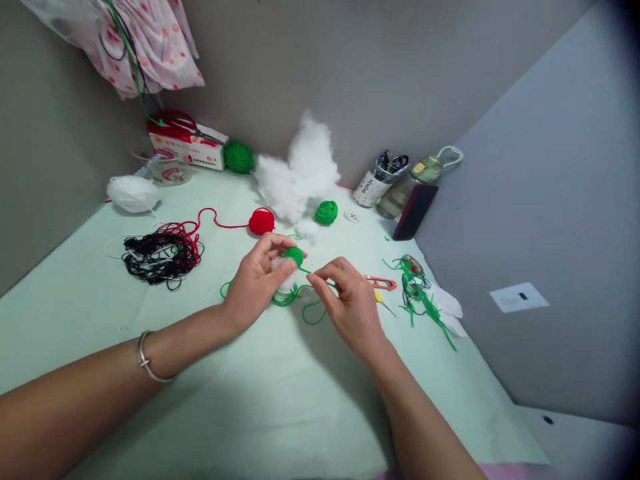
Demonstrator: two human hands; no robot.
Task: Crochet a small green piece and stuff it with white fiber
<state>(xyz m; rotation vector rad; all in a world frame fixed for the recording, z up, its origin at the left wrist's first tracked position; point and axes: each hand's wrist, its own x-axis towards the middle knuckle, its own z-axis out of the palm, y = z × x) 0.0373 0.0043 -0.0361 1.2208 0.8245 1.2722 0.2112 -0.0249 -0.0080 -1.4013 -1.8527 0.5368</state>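
My left hand (260, 277) is closed around a small green crocheted piece (294, 255) with a bit of white stuffing under it, held just above the pale green table (200, 400). My right hand (345, 297) pinches the green yarn strand (305, 269) that runs from the piece. Loose loops of that green yarn (300, 303) lie on the table below both hands. A silver bangle sits on my left wrist.
Behind the hands are a red yarn ball (261, 221), a small green ball (326, 213), a larger green ball (239, 157), white stuffing (300, 173) and white yarn (133, 193). A black and red tangle (160, 253) lies left. Snips (381, 283), green scraps (417, 283), a phone (415, 211) and a jar sit right.
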